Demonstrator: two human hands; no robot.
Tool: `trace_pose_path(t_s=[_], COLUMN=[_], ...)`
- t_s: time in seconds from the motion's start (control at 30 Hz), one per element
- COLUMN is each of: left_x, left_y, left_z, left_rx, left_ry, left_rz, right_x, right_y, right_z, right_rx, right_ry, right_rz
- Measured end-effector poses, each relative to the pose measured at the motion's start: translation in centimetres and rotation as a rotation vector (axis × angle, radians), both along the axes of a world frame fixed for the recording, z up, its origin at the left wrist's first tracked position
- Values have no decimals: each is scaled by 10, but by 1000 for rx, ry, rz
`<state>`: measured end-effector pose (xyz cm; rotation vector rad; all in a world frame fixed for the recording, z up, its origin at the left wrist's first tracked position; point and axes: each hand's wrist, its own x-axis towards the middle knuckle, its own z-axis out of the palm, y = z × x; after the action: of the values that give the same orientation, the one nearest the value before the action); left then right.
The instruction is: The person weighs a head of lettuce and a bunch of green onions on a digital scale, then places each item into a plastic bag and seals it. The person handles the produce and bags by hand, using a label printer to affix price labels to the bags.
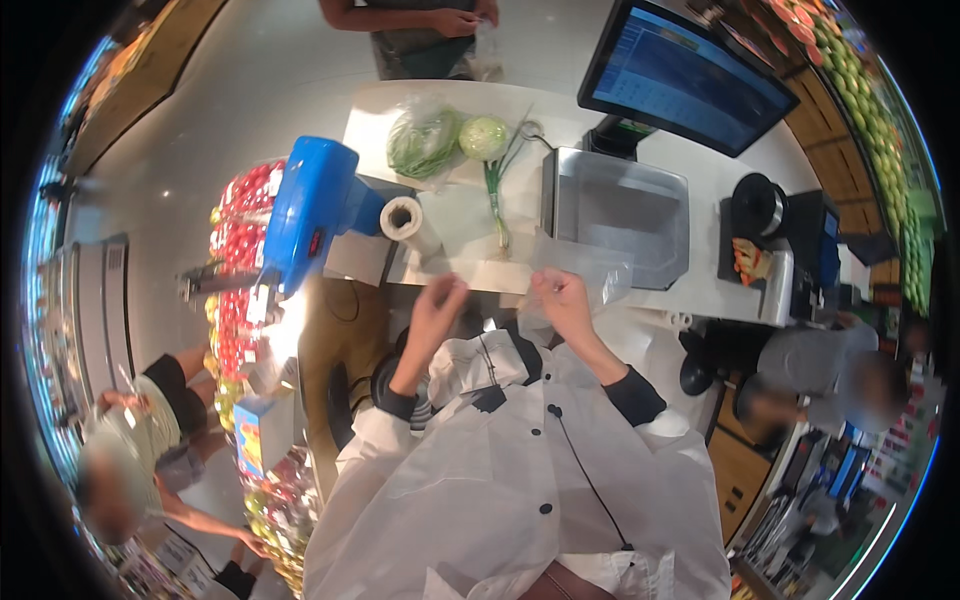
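Note:
My right hand [564, 301] grips a clear plastic bag [611, 277] by its edge at the counter's front. The bag spreads to the right, partly over the front corner of a metal weighing scale [622, 217]. My left hand [436, 306] hovers near the counter edge, just below a roll of plastic bags [411, 223]; its fingers are curled and blurred, with nothing visible in them. Beyond my hands lie a bunch of spring onions [493, 191], a pale round cabbage in clear wrap [483, 137] and a clear bag of green vegetables [421, 146].
A monitor [686, 75] rises behind the scale. A blue machine [311, 210] stands left beside packed red fruit [251, 187]. Orange-patterned gloves [750, 260] lie at the right. A person [427, 37] faces the counter's far side; others are left and right.

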<state>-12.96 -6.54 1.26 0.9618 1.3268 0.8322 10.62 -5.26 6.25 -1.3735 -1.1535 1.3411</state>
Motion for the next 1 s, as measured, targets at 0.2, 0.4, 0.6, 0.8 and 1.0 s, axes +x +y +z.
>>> trace_pose_path(t_s=[0.2,0.4,0.6,0.8,1.0], left_x=[71,66,31,-13,-62], left_y=[-23,-62,-124,-230,-240], left_z=[75,55,66,32,87], left_rx=[151,196,340,91,-332], left_ry=[-23,69,1032,1388,772], left_rz=[-115,28,395,288,624], right_x=[-11,6,30,-12,-148], right_y=[8,-1,9,3,-38], right_z=[-14,-16,5,-27,-25], right_rx=[54,122,480,698,90], right_ry=[127,-46,-523,-756,80], right_rz=[294,584,786,934,1054])
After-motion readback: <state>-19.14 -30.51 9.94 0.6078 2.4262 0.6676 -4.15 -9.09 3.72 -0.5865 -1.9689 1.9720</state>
